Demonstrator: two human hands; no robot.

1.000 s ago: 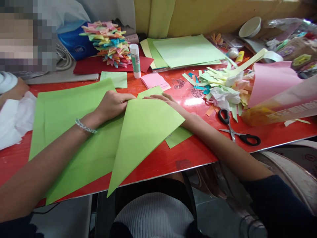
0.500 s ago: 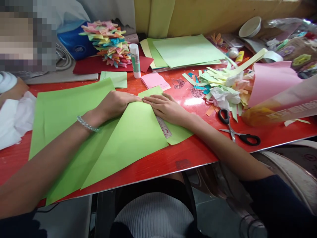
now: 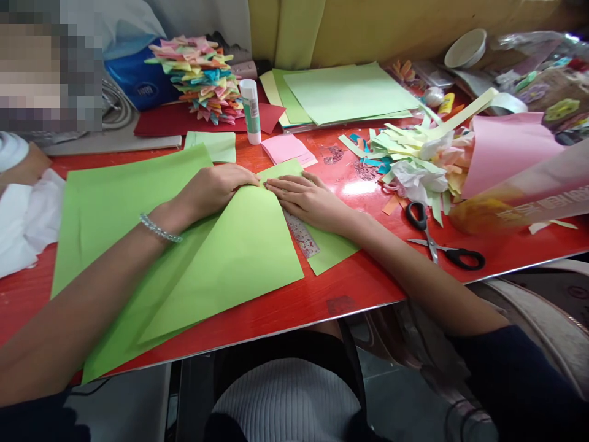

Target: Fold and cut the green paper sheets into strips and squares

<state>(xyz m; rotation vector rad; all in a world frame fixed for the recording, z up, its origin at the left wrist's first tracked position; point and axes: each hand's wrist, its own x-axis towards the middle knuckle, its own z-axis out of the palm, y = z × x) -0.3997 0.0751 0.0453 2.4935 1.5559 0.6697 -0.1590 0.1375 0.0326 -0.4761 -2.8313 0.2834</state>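
Observation:
My left hand [image 3: 214,187], with a clear bead bracelet on its wrist, pinches the top edge of a bright green paper sheet [image 3: 243,258]. That sheet is lifted and bent, its lower right corner to the left of a ruler. My right hand [image 3: 306,199] lies flat with fingers stretched out, pressing on the patterned clear ruler [image 3: 302,236]. Beneath the ruler is a narrower piece of green paper [image 3: 334,247]. Whether the two green pieces still join near the fingertips I cannot tell. Another large green sheet [image 3: 110,202] lies under my left arm.
Black-handled scissors [image 3: 430,236] lie open right of my right forearm. A glue stick [image 3: 251,113] stands behind my hands, near pink paper [image 3: 288,149]. Paper scraps [image 3: 409,147] heap at the right. Another person's sleeve [image 3: 13,150] is at the left.
My left hand has drawn slightly left with the green sheet. Its lower right corner has moved left, so more of the ruler and a wider gap beside the narrower piece show. My right hand stays put.

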